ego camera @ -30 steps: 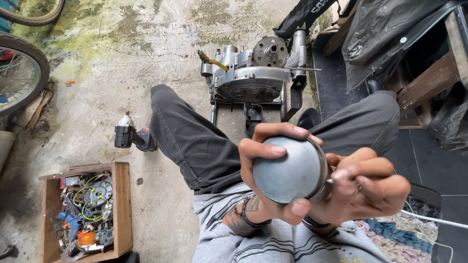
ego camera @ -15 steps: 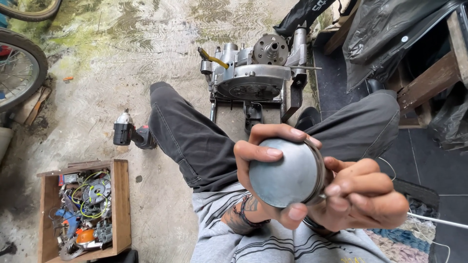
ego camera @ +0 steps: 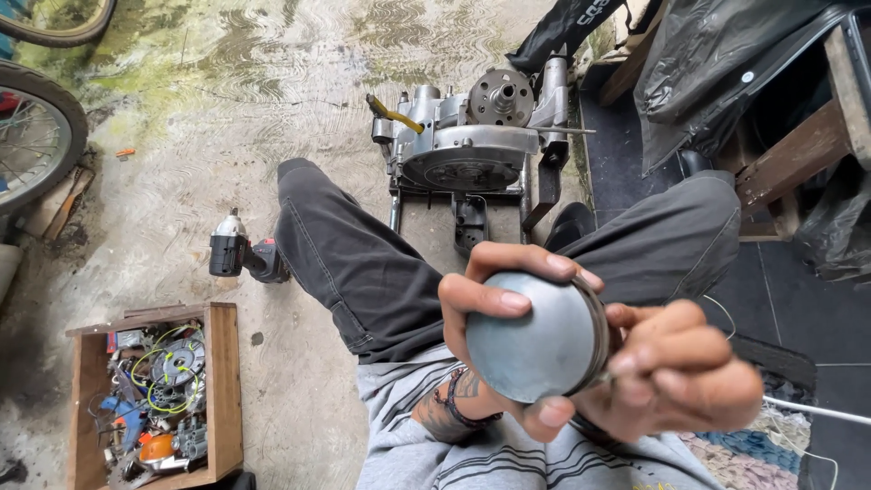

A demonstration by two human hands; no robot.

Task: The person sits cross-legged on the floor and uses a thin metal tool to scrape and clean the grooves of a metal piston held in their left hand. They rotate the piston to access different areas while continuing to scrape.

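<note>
The left hand [ego camera: 494,340] is clenching a grey metal piston [ego camera: 535,336] above the lap, its domed crown facing up toward the camera and its long axis running away from the lens toward the floor. The right hand [ego camera: 680,372] is gripping the piston's right edge, fingers curled at the ring [ego camera: 599,331] around its rim. An engine [ego camera: 472,136], impact wrench [ego camera: 240,254] and parts box [ego camera: 154,399] are sitting well apart on the floor.

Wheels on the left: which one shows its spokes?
The lower wheel, at the left edge; its spokes show inside the tyre. The top-corner wheel shows only a tyre arc.
</note>
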